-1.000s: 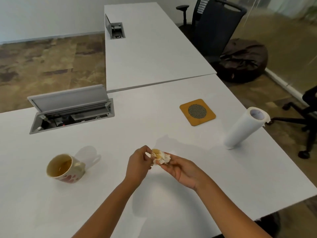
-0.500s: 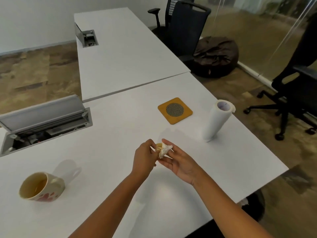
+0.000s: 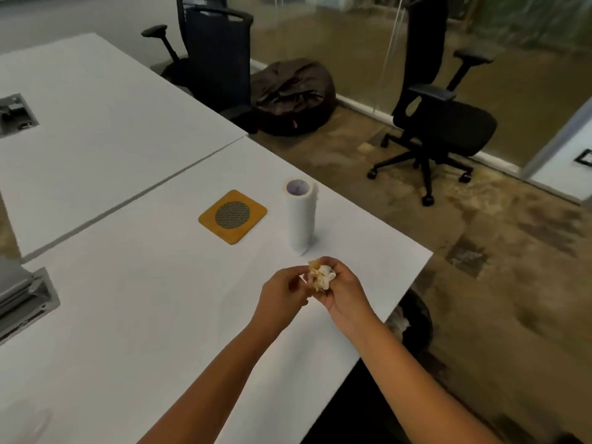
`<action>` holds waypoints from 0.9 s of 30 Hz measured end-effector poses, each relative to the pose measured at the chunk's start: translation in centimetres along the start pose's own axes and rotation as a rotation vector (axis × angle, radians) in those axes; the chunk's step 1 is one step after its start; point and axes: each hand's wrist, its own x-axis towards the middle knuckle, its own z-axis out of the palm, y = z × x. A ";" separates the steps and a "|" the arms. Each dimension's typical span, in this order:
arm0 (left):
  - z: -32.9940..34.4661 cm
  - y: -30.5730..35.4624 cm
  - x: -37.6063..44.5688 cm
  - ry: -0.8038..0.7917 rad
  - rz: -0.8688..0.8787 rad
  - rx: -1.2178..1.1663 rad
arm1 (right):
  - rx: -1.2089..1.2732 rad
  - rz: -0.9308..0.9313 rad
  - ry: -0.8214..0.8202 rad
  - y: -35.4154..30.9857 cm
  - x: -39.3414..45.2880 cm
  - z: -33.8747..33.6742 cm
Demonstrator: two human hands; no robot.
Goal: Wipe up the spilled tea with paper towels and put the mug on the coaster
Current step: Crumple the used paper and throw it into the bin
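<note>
A crumpled, tea-stained paper towel wad point(image 3: 321, 277) is held above the white table point(image 3: 134, 315) near its right edge. My right hand point(image 3: 344, 291) cups the wad and my left hand point(image 3: 282, 296) pinches its left side. The paper towel roll point(image 3: 300, 216) stands upright just beyond my hands. To the left of the roll lies the square orange coaster point(image 3: 233, 216) with a dark mesh centre and nothing on it. The mug is out of view.
A dark bin point(image 3: 413, 325) with white paper in it sits on the floor under the table's right edge. An open cable tray point(image 3: 22, 299) is at the left. A second white table point(image 3: 96, 123), two black office chairs point(image 3: 439, 123) and a brown beanbag point(image 3: 291, 94) stand behind.
The view has swung to the right, so the mug has left the frame at the left and the bin has come into view. Both hands keep hold of the wad.
</note>
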 end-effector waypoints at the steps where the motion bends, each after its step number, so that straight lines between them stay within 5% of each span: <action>1: 0.9 0.5 0.3 -0.030 0.032 0.033 | 0.009 -0.017 0.016 -0.6 -0.2 -1.0; 7: 6.2 3.2 1.5 -0.262 0.189 0.171 | 0.255 0.010 0.115 -4.0 -0.9 -7.2; 14: 11.3 6.9 2.7 -0.490 0.454 0.313 | 0.071 -0.256 0.097 -7.8 -2.6 -13.0; 17: 12.5 7.5 2.9 -0.468 0.476 0.247 | -0.122 -0.462 0.279 -9.8 -3.6 -14.4; 21: 12.8 6.8 3.4 -0.379 0.385 0.211 | -0.848 -0.810 0.605 -11.5 -4.3 -16.3; 25: 12.7 5.7 3.5 -0.330 0.320 0.184 | -0.900 -1.162 0.843 -11.8 -3.8 -18.5; 27: 12.7 5.2 3.4 -0.322 0.296 0.166 | -0.896 -1.157 0.906 -10.8 -2.5 -19.9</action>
